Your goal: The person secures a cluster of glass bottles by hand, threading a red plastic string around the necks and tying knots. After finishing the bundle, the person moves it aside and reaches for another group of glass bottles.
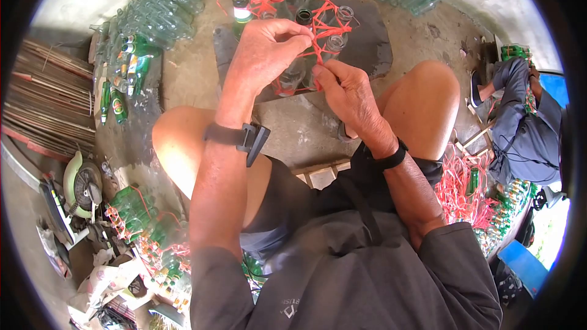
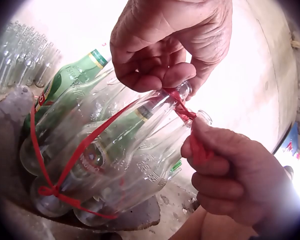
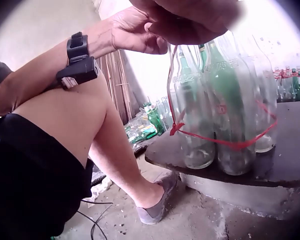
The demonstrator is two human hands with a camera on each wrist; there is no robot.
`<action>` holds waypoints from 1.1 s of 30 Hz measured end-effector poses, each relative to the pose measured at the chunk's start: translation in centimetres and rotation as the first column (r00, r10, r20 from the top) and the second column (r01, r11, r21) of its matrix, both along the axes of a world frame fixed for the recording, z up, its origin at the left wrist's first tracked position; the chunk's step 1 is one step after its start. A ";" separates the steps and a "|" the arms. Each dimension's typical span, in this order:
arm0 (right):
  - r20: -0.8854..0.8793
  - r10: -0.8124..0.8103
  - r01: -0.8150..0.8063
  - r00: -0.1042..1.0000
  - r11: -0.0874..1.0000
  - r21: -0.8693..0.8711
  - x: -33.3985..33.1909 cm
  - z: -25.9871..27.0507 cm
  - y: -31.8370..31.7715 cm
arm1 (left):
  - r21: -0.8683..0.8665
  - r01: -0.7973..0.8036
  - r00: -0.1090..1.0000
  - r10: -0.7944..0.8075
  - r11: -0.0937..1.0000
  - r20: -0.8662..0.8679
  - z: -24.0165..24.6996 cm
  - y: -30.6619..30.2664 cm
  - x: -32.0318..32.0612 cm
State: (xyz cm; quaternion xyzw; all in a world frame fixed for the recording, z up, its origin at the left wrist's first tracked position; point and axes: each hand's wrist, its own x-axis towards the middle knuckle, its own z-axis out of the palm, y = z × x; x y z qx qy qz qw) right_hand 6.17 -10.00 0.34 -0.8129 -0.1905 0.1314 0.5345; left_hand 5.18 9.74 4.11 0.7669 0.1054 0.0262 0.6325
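Clear and green glass bottles (image 2: 155, 165) stand upright in a bundle on a dark slab, with red plastic ribbon (image 2: 85, 142) running round their sides and criss-crossing between their necks. My left hand (image 1: 266, 52) is at the near bottle necks, thumb and forefinger pinching the ribbon there. Just to its right, my right hand (image 1: 351, 95) grips a bunched length of the same ribbon, fingers curled in the left wrist view. A short twisted stretch of ribbon spans the two hands beside a bottle mouth (image 2: 205, 117). Low on the bundle, the ribbon has a small knot (image 3: 176, 129).
The dark slab (image 3: 285, 165) rests on a concrete block. Many clear bottles (image 1: 165, 9) lie stacked along the left wall, with more at the back right. Loose red ribbon (image 1: 458, 189) lies heaped at right, near another seated person (image 1: 520, 122). Wooden strips (image 1: 49, 98) are piled at left.
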 end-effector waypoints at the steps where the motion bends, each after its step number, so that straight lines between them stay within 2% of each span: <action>1: 0.069 0.002 -0.002 0.998 1.000 0.005 -0.1 -0.2 0.1 | 0.008 0.000 1.000 0.000 1.000 0.012 -0.1 0.0 0.0; 2: 0.138 0.003 -0.004 0.990 1.000 0.010 -0.2 -0.3 0.2 | 0.007 0.002 1.000 -0.002 1.000 0.010 -0.3 -0.1 0.0; 9: 0.266 0.062 -0.050 0.962 0.997 -0.053 -0.3 0.3 0.3 | 0.037 -0.012 0.995 0.008 0.999 0.103 -0.8 -0.2 -0.3; 11: 0.349 0.100 -0.091 0.932 0.995 -0.041 -0.2 0.3 0.3 | 0.026 -0.018 0.994 0.015 0.999 0.109 -0.9 -0.3 -0.4; 13: 0.342 0.111 -0.102 0.933 0.994 -0.044 -0.3 0.5 0.2 | 0.068 -0.026 0.994 0.019 0.997 0.112 -0.9 -0.3 -0.4; 20: 0.362 0.148 -0.142 0.921 0.989 -0.043 -0.2 0.4 0.2 | 0.049 -0.038 0.989 0.030 0.998 0.145 -1.1 -0.4 -0.5; 23: 0.330 0.162 -0.156 0.930 0.987 -0.046 -0.2 0.2 0.1 | 0.082 -0.033 0.992 0.023 0.996 0.124 -0.9 -0.4 -0.5; 28: 0.377 0.170 -0.164 0.910 0.985 -0.048 0.0 0.3 -0.2 | 0.076 -0.028 0.997 0.023 0.997 0.073 -0.6 -0.3 -0.5; 33: 0.367 0.195 -0.187 0.909 0.981 -0.059 0.0 0.4 -0.1 | 0.082 -0.039 0.996 0.032 0.996 0.088 -0.6 -0.4 -0.4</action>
